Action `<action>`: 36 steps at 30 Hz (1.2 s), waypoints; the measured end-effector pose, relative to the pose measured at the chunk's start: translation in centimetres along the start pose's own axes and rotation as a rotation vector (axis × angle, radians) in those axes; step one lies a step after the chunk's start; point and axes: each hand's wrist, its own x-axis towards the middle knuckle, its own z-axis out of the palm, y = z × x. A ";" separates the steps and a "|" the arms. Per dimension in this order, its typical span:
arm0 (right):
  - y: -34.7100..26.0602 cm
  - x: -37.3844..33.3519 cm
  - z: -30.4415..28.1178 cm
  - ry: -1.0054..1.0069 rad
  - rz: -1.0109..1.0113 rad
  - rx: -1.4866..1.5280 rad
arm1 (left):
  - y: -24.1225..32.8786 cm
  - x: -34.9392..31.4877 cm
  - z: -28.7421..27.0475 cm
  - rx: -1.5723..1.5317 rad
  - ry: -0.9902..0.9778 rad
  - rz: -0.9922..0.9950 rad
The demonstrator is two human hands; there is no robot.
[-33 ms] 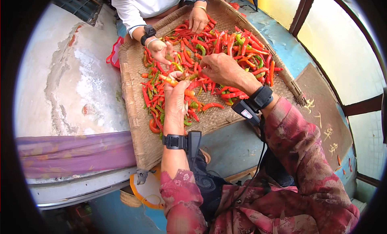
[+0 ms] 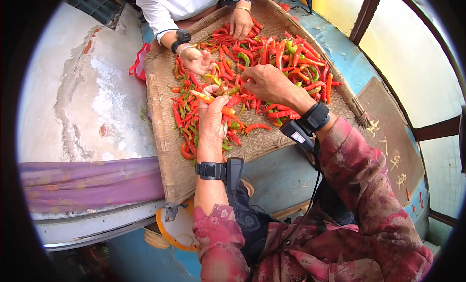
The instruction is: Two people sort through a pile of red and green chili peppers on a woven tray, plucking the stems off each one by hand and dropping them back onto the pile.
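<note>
My left hand (image 2: 212,118) is closed around an orange chili pepper (image 2: 203,96), above the near-left part of a loose heap of chilies. A greenish pepper (image 2: 232,91) shows by its fingertips. My right hand (image 2: 272,84) is just to the right, its fingers bent together in a pinch over the heap. What sits in that pinch is hidden. Red, orange and green chilies (image 2: 257,128) cover much of a shallow woven tray (image 2: 174,182). Black devices are strapped to both my wrists.
Across the tray a person in a white top works the heap with a left hand (image 2: 241,23) and another hand (image 2: 196,61). A red-rimmed basin (image 2: 140,62) stands beyond the left edge, near a worn wall (image 2: 104,87). An orange-rimmed container (image 2: 177,228) sits below the near corner.
The view has shifted very slightly. One hand of the person opposite has moved a little to the right. My own hands keep nearly the same pose.
</note>
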 end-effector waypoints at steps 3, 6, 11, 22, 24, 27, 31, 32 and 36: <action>-0.5 0.3 0.7 -0.093 0.014 0.263 | 0.4 -0.3 -0.7 -0.161 -0.005 -0.015; -1.9 0.5 1.1 -0.189 0.056 0.472 | 1.1 -0.9 -0.9 -0.197 0.020 -0.009; -2.3 1.2 2.2 -0.162 0.041 0.563 | 2.3 -1.8 -2.0 -0.202 0.016 -0.051; 1.8 2.4 0.2 0.424 0.240 0.072 | 2.7 -2.0 -3.8 -0.234 -0.030 -0.090; 0.6 2.2 0.6 0.324 0.189 0.137 | 2.6 -2.0 -4.1 -0.241 -0.043 -0.085; -2.4 1.3 1.2 -0.131 -0.023 0.490 | 2.8 -2.1 -4.0 -0.257 -0.053 -0.064; -5.1 -0.1 1.8 -0.262 -0.159 0.352 | 2.7 -1.9 -3.2 -0.244 0.050 -0.073; -4.8 -0.1 1.7 -0.258 -0.158 0.348 | 2.7 -1.9 -3.0 -0.243 0.047 -0.080; -2.8 0.1 1.4 -0.268 -0.145 0.359 | 1.8 -1.3 -2.9 -0.256 0.136 -0.095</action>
